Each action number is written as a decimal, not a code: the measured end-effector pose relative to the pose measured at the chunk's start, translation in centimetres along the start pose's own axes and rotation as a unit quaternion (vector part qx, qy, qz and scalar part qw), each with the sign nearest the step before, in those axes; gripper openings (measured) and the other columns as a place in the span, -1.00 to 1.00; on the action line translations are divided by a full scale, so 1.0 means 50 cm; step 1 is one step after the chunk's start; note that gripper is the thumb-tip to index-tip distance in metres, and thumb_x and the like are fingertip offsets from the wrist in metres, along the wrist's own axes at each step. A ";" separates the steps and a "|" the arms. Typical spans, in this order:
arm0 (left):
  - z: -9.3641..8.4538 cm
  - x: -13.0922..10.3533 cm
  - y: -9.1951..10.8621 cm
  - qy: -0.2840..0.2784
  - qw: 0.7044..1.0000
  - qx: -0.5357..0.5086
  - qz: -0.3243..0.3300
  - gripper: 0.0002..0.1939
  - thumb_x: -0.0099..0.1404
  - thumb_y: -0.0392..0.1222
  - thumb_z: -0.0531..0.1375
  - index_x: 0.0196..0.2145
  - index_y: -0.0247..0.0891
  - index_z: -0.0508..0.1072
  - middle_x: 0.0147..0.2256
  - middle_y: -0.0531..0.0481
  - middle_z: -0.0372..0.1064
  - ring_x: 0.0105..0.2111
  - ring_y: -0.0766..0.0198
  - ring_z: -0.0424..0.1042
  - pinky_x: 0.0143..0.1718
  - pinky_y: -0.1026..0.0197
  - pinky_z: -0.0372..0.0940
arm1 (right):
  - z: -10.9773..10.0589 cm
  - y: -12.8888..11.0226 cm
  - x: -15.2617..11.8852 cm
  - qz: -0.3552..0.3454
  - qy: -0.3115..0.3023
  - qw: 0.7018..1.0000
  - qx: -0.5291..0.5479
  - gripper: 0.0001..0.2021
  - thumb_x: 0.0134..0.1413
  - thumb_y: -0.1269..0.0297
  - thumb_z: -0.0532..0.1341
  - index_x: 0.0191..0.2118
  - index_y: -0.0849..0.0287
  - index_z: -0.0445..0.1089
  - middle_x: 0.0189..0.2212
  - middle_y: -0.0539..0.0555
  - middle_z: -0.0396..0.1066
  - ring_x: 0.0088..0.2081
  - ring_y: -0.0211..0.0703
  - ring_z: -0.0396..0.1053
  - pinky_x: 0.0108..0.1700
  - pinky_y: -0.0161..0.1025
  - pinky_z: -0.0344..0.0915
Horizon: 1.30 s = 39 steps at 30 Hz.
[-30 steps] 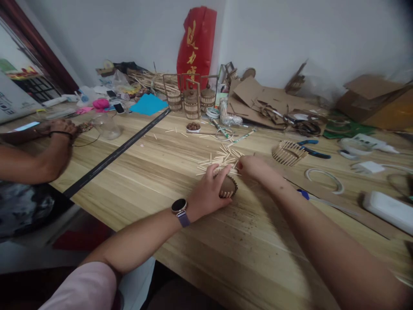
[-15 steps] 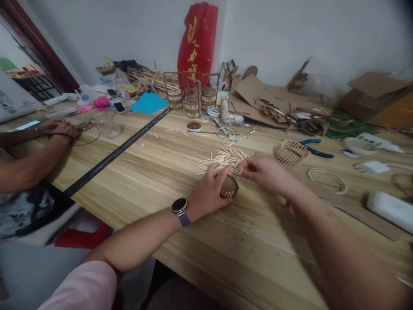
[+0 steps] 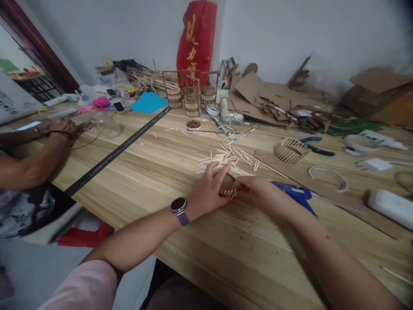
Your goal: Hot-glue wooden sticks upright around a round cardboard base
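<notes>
A small round brown base (image 3: pixel 227 184) with short sticks round its edge rests on the wooden table. Curled round its left side is my left hand (image 3: pixel 211 187), thumb at the near edge and fingers at the far edge. The fingertips of my right hand (image 3: pixel 247 189) are pinched together at the base's right edge; whatever they hold is too small to make out. Just beyond the base lies a pile of loose pale sticks (image 3: pixel 237 156).
Behind the right wrist lies a blue glue gun (image 3: pixel 298 196). A slatted piece (image 3: pixel 290 150), blue-handled pliers (image 3: pixel 322 151) and a cardboard strip (image 3: pixel 348 211) lie right. Small baskets (image 3: pixel 192 105) stand farther back. Another person's hands (image 3: pixel 61 127) are at the left.
My right hand has moved from the stick pile down to the right edge of the round base, uncovering sticks and the blue glue gun. My left hand stays round the base.
</notes>
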<state>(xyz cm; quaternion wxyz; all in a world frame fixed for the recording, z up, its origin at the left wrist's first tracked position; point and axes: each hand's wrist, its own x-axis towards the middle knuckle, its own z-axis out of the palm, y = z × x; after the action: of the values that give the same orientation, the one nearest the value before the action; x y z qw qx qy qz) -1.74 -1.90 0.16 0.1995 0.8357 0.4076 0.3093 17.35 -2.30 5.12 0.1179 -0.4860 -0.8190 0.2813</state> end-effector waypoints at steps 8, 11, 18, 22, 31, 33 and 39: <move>-0.004 0.001 0.004 -0.012 1.000 -0.008 -0.013 0.00 0.06 -0.25 0.39 0.32 -0.06 -0.06 0.25 -0.25 -0.15 0.25 -0.13 0.09 0.18 -0.12 0.21 | 0.008 -0.010 -0.002 -0.006 0.009 0.999 -0.052 -0.88 0.06 0.44 0.11 -0.41 0.13 0.35 -0.42 0.04 0.48 -0.42 -0.19 0.36 -0.36 -0.29 0.17; -0.006 0.002 0.005 -0.016 1.000 -0.011 -0.016 0.00 0.05 -0.26 0.39 0.32 -0.08 -0.06 0.24 -0.25 -0.15 0.26 -0.12 0.08 0.19 -0.12 0.19 | 0.012 -0.013 -0.002 -0.006 0.006 0.997 -0.076 -0.87 0.08 0.44 0.10 -0.39 0.14 0.35 -0.41 0.05 0.49 -0.41 -0.17 0.37 -0.37 -0.28 0.16; -0.006 0.001 0.004 -0.017 1.000 -0.010 -0.014 0.00 0.05 -0.25 0.38 0.32 -0.08 -0.07 0.25 -0.26 -0.17 0.26 -0.11 0.08 0.19 -0.10 0.20 | 0.014 -0.004 -0.003 -0.026 0.002 0.993 -0.113 -0.89 0.13 0.41 0.11 -0.38 0.13 0.34 -0.38 0.08 0.50 -0.38 -0.15 0.39 -0.36 -0.28 0.17; -0.005 0.002 0.003 -0.013 1.000 -0.011 -0.012 0.00 0.06 -0.25 0.38 0.32 -0.04 -0.07 0.26 -0.23 -0.17 0.26 -0.11 0.08 0.19 -0.12 0.19 | 0.018 0.003 -0.004 -0.035 0.007 0.992 -0.123 -0.89 0.15 0.40 0.11 -0.38 0.12 0.33 -0.40 0.06 0.48 -0.39 -0.17 0.38 -0.37 -0.29 0.16; -0.004 0.004 0.000 -0.014 1.000 -0.007 -0.013 -0.01 0.05 -0.23 0.38 0.32 -0.08 -0.05 0.26 -0.24 -0.15 0.24 -0.10 0.13 0.19 -0.10 0.20 | 0.022 0.008 -0.004 -0.038 0.010 0.993 -0.115 -0.90 0.15 0.41 0.12 -0.34 0.16 0.36 -0.38 0.11 0.49 -0.37 -0.14 0.39 -0.35 -0.27 0.19; -0.006 0.004 0.001 -0.022 1.000 -0.010 -0.019 0.00 0.05 -0.23 0.38 0.33 -0.07 -0.06 0.27 -0.24 -0.17 0.22 -0.10 0.17 0.17 -0.09 0.23 | 0.018 0.004 -0.006 -0.043 0.006 0.993 -0.108 -0.88 0.17 0.40 0.10 -0.32 0.17 0.38 -0.37 0.12 0.49 -0.37 -0.14 0.39 -0.35 -0.26 0.20; -0.013 0.008 0.000 -0.027 0.999 -0.022 -0.017 0.00 0.04 -0.29 0.39 0.32 -0.08 -0.04 0.28 -0.27 -0.20 0.29 -0.13 0.03 0.23 -0.15 0.15 | -0.013 -0.003 -0.040 -0.047 0.040 0.996 -0.058 -0.66 0.17 0.27 0.14 0.05 0.15 0.37 -0.20 0.14 0.51 -0.30 -0.11 0.42 -0.24 -0.20 0.30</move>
<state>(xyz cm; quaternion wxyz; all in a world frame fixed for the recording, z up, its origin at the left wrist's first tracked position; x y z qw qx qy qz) -2.00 -1.55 0.79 0.2344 0.8320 0.4094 0.2919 18.58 -3.87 5.91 0.1353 -0.4642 -0.8504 0.2074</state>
